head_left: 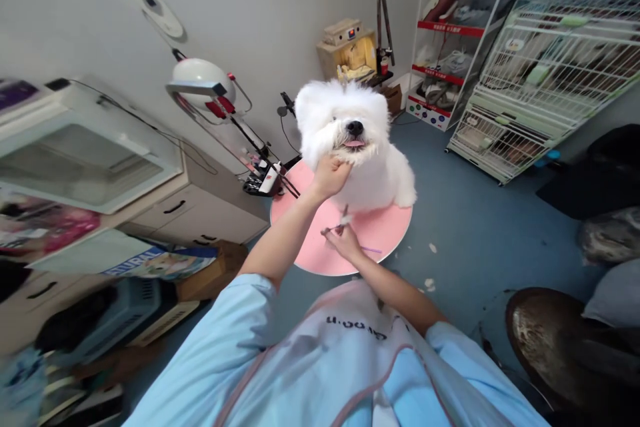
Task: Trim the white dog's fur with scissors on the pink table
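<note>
A fluffy white dog (357, 173) sits on a round pink grooming table (320, 257), facing me, with its mouth slightly parted and tongue showing. My left hand (332, 175) is closed on the fur under its chin. Lower down, in front of the dog's chest, my right hand (346, 241) grips a pair of scissors (341, 228) with the blades pointing up. A small white tuft of fur shows by the blades. Beside my right hand a thin purple stick-like thing (371, 250) lies on the tabletop, partly hidden by the hand.
A tool holder (260, 181) and a white lamp-like device on a stand (203, 80) are left of the table. White wire cages (555, 73) and a shelf rack (445, 73) stand at right. Fur clumps (430, 285) lie on the floor near a round brown stool (540, 327).
</note>
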A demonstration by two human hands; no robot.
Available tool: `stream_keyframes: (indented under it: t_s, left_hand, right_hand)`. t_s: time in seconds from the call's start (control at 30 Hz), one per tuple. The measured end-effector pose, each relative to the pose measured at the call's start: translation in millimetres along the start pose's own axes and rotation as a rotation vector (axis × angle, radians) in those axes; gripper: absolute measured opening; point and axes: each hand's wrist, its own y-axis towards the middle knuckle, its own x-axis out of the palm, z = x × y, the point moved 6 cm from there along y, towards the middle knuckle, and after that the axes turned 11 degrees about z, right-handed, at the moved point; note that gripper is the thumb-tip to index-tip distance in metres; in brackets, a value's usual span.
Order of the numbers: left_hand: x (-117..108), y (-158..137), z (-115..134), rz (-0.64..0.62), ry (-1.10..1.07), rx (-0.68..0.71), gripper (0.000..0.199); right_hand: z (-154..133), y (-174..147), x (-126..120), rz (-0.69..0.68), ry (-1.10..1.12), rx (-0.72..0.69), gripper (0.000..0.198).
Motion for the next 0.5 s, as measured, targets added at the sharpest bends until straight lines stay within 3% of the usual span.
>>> stream_keyframes:
  t_s: [0.13, 0.27, 0.4, 0.5]
  left_hand:
    - [-0.3, 4.7, -0.4, 0.023, 0.008, 0.003, 0.036]
    - [-4.0, 14.9, -4.3, 0.056, 0.004, 0.023, 0.035]
    - [-9.7, 23.7, -4.1, 0.082, -0.029, 0.059, 0.038]
    - [-16.5, 29.4, -4.6, 0.101, -0.051, 0.088, 0.038]
  right_hand:
    - [-6.2, 23.3, -15.1, 0.086, -0.087, 0.037, 0.026]
    - [3.2, 16.3, -22.1, 0.006, -0.141, 0.02, 0.019]
    - [-10.9, 24.4, -31.2, 0.087, -0.189, -0.062, 0.03]
    - [-17.7, 30.4, -35.9, 0.126, -0.176, -0.049, 0.02]
